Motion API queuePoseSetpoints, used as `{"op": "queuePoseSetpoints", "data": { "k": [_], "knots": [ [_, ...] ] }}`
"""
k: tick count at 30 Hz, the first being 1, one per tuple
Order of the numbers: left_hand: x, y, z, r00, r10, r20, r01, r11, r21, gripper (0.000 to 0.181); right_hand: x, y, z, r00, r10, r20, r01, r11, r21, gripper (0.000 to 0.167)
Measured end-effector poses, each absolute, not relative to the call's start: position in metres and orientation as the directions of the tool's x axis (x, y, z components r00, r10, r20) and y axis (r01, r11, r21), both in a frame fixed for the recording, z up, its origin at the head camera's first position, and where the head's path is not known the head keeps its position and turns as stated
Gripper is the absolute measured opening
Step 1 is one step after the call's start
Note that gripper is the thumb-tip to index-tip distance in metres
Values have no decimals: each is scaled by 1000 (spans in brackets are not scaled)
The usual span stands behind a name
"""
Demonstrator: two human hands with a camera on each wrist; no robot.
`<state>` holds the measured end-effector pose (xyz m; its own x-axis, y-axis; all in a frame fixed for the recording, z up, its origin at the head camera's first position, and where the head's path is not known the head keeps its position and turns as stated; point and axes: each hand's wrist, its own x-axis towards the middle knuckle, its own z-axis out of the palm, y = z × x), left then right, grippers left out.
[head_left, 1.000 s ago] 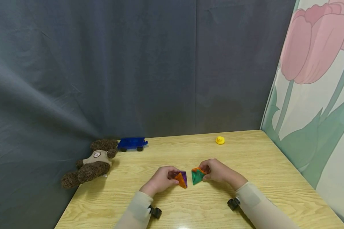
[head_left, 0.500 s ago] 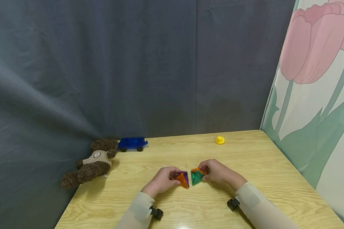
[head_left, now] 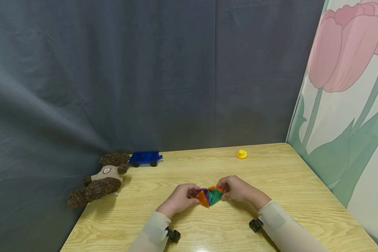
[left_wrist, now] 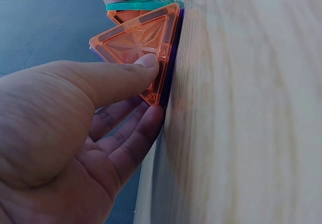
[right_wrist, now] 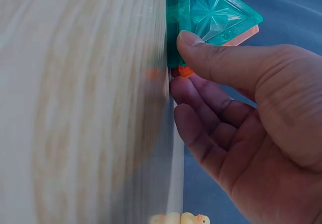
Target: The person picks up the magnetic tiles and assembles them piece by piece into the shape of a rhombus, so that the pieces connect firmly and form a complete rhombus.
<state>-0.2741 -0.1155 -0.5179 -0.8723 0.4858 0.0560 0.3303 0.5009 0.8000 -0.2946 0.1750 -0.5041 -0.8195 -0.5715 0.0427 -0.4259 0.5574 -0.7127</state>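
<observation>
My left hand (head_left: 179, 198) pinches a small pyramid of orange and purple magnetic tiles (head_left: 202, 199) low over the table. In the left wrist view the thumb presses its orange triangular face (left_wrist: 138, 38), with fingers behind and below. My right hand (head_left: 237, 188) pinches a second pyramid, of green and orange magnetic tiles (head_left: 215, 196). The thumb lies on the green face (right_wrist: 216, 12) in the right wrist view. Side by side, the two pyramids appear to touch at mid-table. Their far faces are partly hidden by the fingers.
A brown teddy bear (head_left: 105, 182) lies at the table's left edge. Beside it, at the back, stands a blue toy wagon (head_left: 145, 158). A yellow rubber duck (head_left: 242, 154) sits at the back right of the wooden table (head_left: 271, 164). A dark curtain (head_left: 176, 77) hangs behind.
The gap between the two pyramids has closed. My left hand has shifted slightly right with its pyramid, and my right hand slightly left with the other.
</observation>
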Motion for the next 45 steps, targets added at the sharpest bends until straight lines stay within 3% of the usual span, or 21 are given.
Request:
{"op": "queuePoseSetpoints", "data": {
  "k": [23,45],
  "knots": [
    [-274,-116,-519,-871,487,59,338,508,792,33,-294,176,-500,-834,-551,31,-386,542,-747,29],
    [-280,-114,-517,-893,445,69,318,516,796,31,-300,175,-496,-842,-529,107,-416,511,-752,24]
  ]
}}
